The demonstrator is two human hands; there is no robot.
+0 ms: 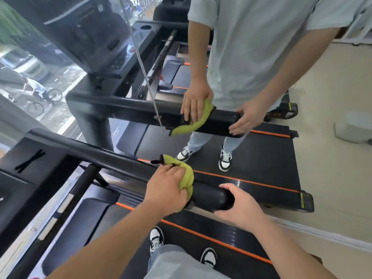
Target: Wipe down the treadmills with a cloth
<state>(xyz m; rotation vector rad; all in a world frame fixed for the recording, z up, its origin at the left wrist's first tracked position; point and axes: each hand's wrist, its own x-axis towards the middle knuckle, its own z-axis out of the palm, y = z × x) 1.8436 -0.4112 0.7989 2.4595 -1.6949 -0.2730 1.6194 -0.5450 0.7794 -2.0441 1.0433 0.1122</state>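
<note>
Green cloth [186, 178]: soft, light, pliable, grips anywhere. Bunched on the treadmill handrail [209, 195] near its end, clenched in left hand [167, 190] fingers. Right hand [241, 208] fingers cup the handrail's end.

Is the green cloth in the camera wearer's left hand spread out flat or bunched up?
Bunched up: the left hand grips the green cloth as a thick wad on the treadmill handrail.

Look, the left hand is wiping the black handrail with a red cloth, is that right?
No, the cloth is green, not red. The head view shows the left hand holding it against the black handrail.
</note>
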